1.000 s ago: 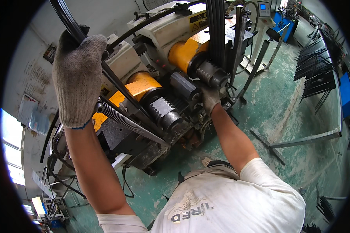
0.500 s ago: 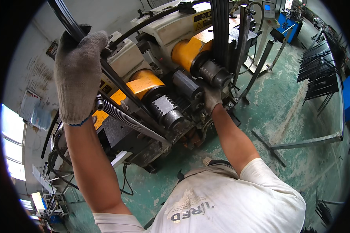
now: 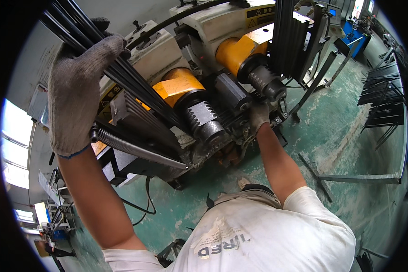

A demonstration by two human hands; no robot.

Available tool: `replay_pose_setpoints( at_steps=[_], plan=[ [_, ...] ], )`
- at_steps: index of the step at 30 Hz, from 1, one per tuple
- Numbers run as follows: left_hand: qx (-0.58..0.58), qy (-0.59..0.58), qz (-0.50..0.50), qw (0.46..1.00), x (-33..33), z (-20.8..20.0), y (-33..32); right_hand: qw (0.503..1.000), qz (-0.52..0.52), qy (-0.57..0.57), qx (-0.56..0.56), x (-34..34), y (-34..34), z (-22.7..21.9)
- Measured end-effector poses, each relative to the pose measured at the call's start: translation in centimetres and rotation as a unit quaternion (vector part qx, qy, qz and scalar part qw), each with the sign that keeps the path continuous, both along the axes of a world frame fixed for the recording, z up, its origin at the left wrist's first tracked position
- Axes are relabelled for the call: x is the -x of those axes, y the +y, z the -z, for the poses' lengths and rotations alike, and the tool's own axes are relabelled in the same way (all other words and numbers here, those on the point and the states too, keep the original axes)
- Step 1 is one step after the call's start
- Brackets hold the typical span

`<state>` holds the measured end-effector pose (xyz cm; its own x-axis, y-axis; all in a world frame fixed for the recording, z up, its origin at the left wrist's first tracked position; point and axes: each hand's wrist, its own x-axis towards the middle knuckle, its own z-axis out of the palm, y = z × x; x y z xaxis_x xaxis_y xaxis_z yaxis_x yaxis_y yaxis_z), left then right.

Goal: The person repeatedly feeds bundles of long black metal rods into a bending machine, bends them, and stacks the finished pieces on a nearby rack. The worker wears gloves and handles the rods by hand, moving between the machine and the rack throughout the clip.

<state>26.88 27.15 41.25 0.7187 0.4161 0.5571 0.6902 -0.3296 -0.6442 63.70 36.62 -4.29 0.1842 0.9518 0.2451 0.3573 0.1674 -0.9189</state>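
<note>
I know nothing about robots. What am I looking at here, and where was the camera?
No robot here: this is a person at a machine. A wide fisheye camera worn on the head looks down, so straight edges seem bent.

The gloved left hand has a bundle of dark rods in its grip, slanting down toward the machine. The gloved right hand is beside a dark six-sided block; its fingers are hidden, so I can't tell whether it holds anything.

The machine has a pale casing, orange-yellow parts and dark ridged cylinders. To the right, thin dark pieces lie on a rack above the green floor.
</note>
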Motion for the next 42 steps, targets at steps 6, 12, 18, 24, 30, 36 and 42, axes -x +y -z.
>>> replay_pose_setpoints(
  at_steps=[6, 12, 18, 24, 30, 36, 42],
  plan=[
    [0.058, -0.034, -0.004, 0.998, 1.5, 0.7, -0.2, 0.963, -0.043, 0.233, 0.127, 0.0, 0.2, -1.0],
    [0.117, -0.075, -0.043, 0.989, 1.3, -0.1, -1.1, 0.984, -0.008, 0.174, 0.024, -0.1, 1.0, 1.5],
    [0.137, -0.069, -0.013, 0.988, 0.4, -0.2, -2.3, 0.845, -0.032, 0.523, 0.106, 1.5, -1.1, -3.5],
    [0.159, -0.026, -0.009, 0.987, 0.4, -0.8, -2.4, 0.884, -0.017, 0.455, 0.108, 1.2, -1.7, -3.9],
    [0.195, -0.046, 0.015, 0.98, 0.7, -1.0, -2.1, 0.867, -0.013, 0.477, 0.142, 1.1, -2.0, -4.9],
    [0.166, -0.033, 0.031, 0.985, 0.7, -0.6, -1.0, 0.854, 0.008, 0.5, 0.145, 0.9, -1.0, -2.9],
    [0.191, -0.259, -0.07, 0.944, -4.9, -1.4, -5.9, 0.819, -0.174, 0.511, 0.195, -0.9, -2.3, -4.7]
  ],
)
